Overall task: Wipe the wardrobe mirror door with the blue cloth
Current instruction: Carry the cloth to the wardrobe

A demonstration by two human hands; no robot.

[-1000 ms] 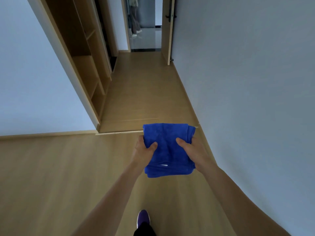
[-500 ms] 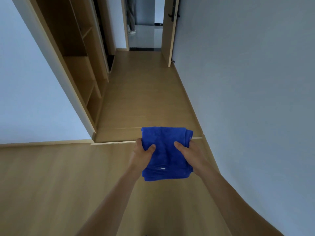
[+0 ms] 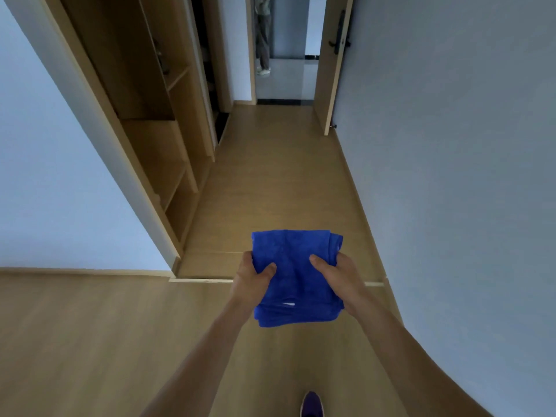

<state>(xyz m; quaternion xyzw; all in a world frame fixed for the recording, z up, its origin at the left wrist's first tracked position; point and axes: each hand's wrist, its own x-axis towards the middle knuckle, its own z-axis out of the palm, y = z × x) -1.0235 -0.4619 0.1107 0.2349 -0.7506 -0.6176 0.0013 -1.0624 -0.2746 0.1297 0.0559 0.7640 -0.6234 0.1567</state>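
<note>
Item: blue cloth (image 3: 296, 278), folded into a thick pad with a small white tag (image 3: 288, 303) near its closer edge. It is held in the air at about the middle of the view, over the wooden floor (image 3: 90, 341) and just above a pale threshold strip (image 3: 198, 280). Left hand (image 3: 249, 282): grips the cloth's left edge, thumb curled over the top, fingers underneath (hidden by the cloth). Right hand (image 3: 341, 281): grips the right edge the same way, thumb laid across the top, fingers tucked below. Wardrobe (image 3: 156, 139): at left, light wood, open-fronted and shelved, well apart from the cloth; whether any of its panels is mirrored cannot be told. Wall (image 3: 451, 176): plain and pale, running along the right. Door (image 3: 331, 85): wooden, standing open at the far end of the passage, with a dark handle (image 3: 339, 34). Shoe (image 3: 312, 404): dark purple toe at the bottom edge, on the floor.
</note>
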